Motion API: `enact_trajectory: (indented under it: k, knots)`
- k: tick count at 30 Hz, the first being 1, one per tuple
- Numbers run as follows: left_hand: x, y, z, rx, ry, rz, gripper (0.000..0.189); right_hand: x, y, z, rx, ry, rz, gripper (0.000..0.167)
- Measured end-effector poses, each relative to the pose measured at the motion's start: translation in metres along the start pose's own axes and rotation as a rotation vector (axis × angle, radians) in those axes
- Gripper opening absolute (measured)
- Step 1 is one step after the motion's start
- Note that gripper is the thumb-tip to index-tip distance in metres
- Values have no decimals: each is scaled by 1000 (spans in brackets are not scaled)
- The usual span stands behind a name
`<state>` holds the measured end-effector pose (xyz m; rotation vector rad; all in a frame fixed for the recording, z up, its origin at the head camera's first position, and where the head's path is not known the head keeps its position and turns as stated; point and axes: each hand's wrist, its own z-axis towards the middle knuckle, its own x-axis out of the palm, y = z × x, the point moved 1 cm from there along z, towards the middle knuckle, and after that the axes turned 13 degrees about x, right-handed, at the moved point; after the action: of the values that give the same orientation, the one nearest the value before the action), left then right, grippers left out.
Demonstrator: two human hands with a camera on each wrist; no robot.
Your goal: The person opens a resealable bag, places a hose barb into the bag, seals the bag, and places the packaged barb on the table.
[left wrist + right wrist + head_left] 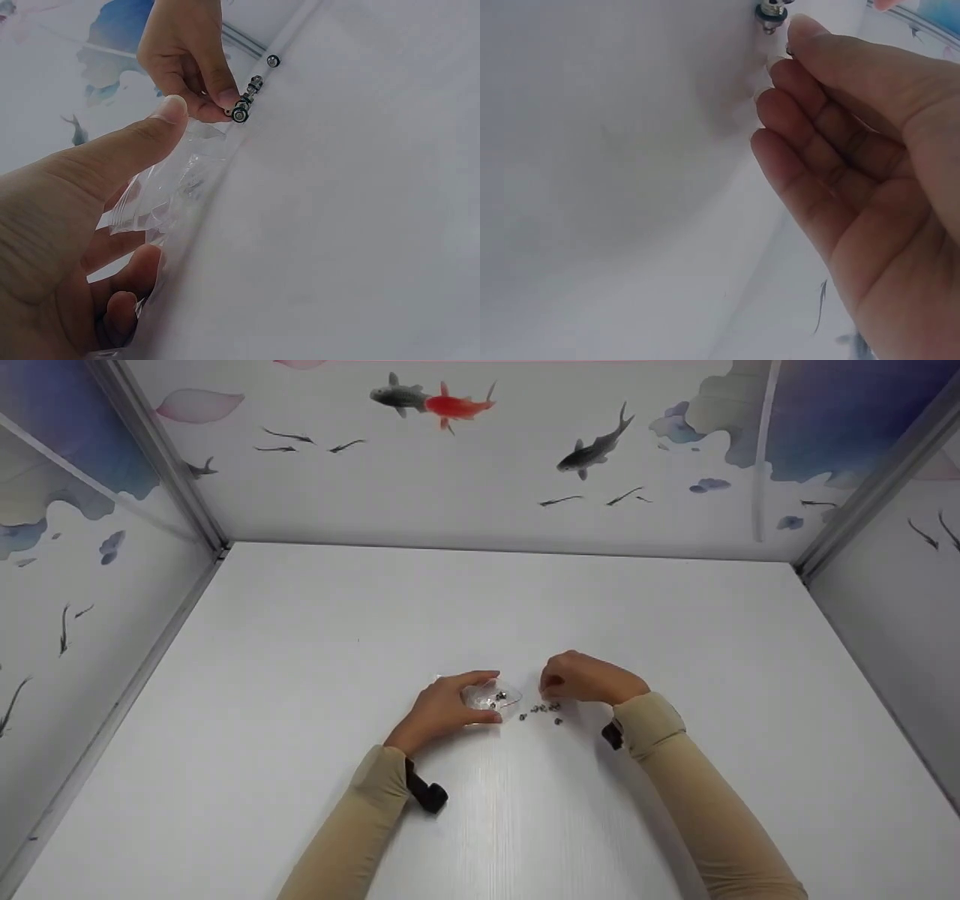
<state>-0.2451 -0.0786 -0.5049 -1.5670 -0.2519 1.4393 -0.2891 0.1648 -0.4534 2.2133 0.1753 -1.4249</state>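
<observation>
left hand [444,706] round a clear plastic bag [478,701], right hand [589,676] pinching a tiny metal piece [789,50]

a person works at a white table [300,607], arms reaching in from the near edge. the bag lies near the middle of the tabletop, held by the left hand, whose thumb and fingers curve round its two sides. a few small metal parts [501,696] show inside the bag. the right hand, just beyond and to the right, has thumb and forefinger pressed together on the piece, of which only a bit shows. between and below the hands, a loose group of metal fasteners [543,708] with dark rings is scattered on the table, some close together, others a little apart. the person wears tan sleeves [705,795], with a black device [431,799] at the left wrist. behind the table stands a pale panel [457,495] printed with fish.
</observation>
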Motion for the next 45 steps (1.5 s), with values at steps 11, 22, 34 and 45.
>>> enact_trajectory:
  k: [11,22,34,45]
  knots:
    - [0,1,1,17,-7,7,69,-7,7,3,-63,-64,34,14]
    - [0,0,0,22,-2,8,70,-12,25,1,-144,-91,50,13]
    - [-1,-1,-1,30,-1,0,68,-10,40,5,-258,-118,45,13]
    - [-1,-2,-1,28,-4,1,68,-5,46,8,-291,-101,36,14]
